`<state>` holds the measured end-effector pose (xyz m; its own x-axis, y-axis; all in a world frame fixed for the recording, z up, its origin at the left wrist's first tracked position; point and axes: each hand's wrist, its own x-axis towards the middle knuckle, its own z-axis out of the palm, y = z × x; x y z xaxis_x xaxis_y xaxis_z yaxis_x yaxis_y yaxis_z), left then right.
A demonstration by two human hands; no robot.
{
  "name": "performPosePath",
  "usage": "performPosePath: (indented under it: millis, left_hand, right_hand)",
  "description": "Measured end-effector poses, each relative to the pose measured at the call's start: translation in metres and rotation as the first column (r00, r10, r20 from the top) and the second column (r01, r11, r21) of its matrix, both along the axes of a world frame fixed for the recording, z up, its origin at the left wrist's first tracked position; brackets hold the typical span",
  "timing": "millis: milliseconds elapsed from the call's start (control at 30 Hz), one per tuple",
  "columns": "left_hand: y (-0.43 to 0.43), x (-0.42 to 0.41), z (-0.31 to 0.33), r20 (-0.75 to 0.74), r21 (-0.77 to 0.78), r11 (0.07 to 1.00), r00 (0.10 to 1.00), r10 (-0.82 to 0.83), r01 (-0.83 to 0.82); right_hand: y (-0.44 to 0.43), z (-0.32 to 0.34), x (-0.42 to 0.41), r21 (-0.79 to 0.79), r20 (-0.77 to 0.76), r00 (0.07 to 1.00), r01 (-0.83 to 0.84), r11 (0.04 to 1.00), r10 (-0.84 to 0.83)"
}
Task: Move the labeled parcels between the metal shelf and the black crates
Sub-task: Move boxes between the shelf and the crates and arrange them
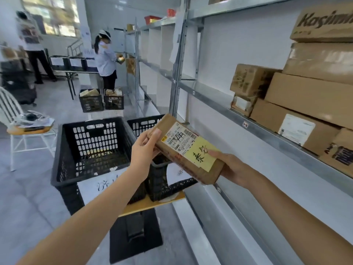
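Tiles of pale grey cover the floor (pixel 34 188) of the white-walled room I am watching. A metal shelf (pixel 267 129) runs down the right side, and brown cardboard boxes (pixel 309 96) are stacked on its near bay. Just left of it two black crates (pixel 91 150) stand side by side on a wooden board (pixel 152 204) with a black base, the left one with a handwritten paper sign (pixel 101 186) on its front. A white chair (pixel 11 111) with loose items on its seat is at the far left. Further back a person in a white top (pixel 106 56) faces the shelf with two more crates (pixel 91 102) on the floor behind them, and a second person (pixel 32 41) stands by the window. The parcel (pixel 172 131), a small brown box with a white shipping label (pixel 178 138) and a yellow note (pixel 202 153), is in the air between the hands, tilted, above the right-hand crate (pixel 143 125) and just beside the shelf's edge. The left hand (pixel 145 148) grips its far end, thumb on top and fingers curled behind. The right hand (pixel 233 169) holds the near end from beneath, its thumb lying on the yellow note.
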<state>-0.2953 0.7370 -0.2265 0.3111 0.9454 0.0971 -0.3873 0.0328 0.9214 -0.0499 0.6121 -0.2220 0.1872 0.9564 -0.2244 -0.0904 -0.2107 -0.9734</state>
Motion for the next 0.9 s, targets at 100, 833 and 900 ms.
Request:
performPosePath:
  millis: [100,833,900]
  left_hand:
    - [0.05,-0.002,-0.002,-0.087,-0.021,1.0,0.996,-0.023,0.021]
    - [0.259,0.062,-0.077,-0.516,0.038,0.986,0.842,0.159,-0.163]
    - [0.278,0.077,-0.087,-0.555,0.048,0.985,0.816,0.162,-0.163]
  right_hand:
    - [0.05,0.01,0.003,0.053,-0.047,0.985,0.169,0.984,-0.166]
    - [0.325,-0.062,0.083,-0.177,0.092,0.943,0.331,0.927,-0.32]
    - [0.348,-0.078,0.092,-0.208,0.104,0.95,0.31,0.928,-0.294]
